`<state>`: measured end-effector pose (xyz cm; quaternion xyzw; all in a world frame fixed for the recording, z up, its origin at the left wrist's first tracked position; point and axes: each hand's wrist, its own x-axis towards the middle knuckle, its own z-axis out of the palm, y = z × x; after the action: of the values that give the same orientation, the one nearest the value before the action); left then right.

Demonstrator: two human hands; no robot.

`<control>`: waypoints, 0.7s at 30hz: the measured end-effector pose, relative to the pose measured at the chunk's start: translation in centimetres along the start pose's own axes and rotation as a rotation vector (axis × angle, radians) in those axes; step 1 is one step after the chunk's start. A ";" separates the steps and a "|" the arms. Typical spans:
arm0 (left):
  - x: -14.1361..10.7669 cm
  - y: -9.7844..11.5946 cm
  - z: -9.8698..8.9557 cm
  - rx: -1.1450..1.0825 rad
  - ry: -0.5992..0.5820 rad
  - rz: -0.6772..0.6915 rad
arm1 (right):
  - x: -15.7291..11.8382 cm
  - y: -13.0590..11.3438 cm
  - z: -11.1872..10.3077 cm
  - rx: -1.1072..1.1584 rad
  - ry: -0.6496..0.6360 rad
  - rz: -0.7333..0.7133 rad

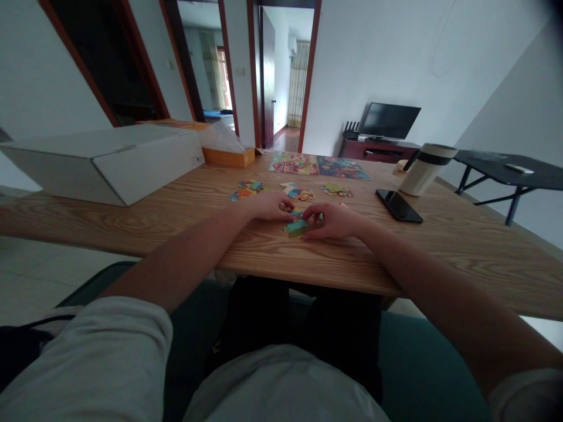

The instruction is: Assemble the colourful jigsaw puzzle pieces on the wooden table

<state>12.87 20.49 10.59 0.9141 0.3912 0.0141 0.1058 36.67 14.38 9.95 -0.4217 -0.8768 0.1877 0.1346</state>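
- Fingers [285, 211] of the left hand [266, 206] pressed together here, tips angled down onto the near cluster of jigsaw pieces [298, 213], right in the middle of the wooden table [132, 225].
- Right hand [335, 221] comes in from the other side, fingers curled over, thumb low. It seems to bracket a teal-and-green jigsaw piece [298, 228], but a true pinch is impossible to call at this size: the fingertips hide the contact.
- The two hands are nearly touching, with the cluster between them, and that looks like good form: both sides steady the work, and the wrists stay low.
- Working with fingertips at the edges seems the right call for pieces this small, since it leaves the printed faces visible.
- The teal-and-green piece lies flat on the bare wood, just on the near side of the cluster.
- Three loose piles of pieces [248, 189] sit further out, well within reach and spread in a row, all bright orange, blue and yellow.
- Beyond them, two illustrated picture cards [293, 163] lie flat at the far end, in matching cheerful colours.
- Off to the right, a black smartphone [398, 205] lies beside a white tumbler [426, 170], well clear of the hands.
- Off to the left stands a white cardboard box [101, 165].
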 end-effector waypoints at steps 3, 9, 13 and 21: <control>0.2 -0.1 0.1 0.013 0.001 -0.008 | 0.1 0.0 -0.1 -0.011 -0.014 -0.006; -0.1 -0.7 -0.6 0.072 -0.011 -0.059 | 0.2 -0.3 -0.2 0.012 -0.063 0.031; -0.9 -1.4 -1.4 0.044 -0.067 -0.123 | 0.1 -0.1 -0.5 -0.019 -0.082 0.075; -1.9 -1.8 -2.4 -0.049 -0.176 -0.158 | 0.2 1.1 -0.6 -0.080 -0.060 0.025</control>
<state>10.02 20.76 12.65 0.8754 0.4506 -0.0650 0.1627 37.51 15.30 10.02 -0.4320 -0.8818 0.1668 0.0892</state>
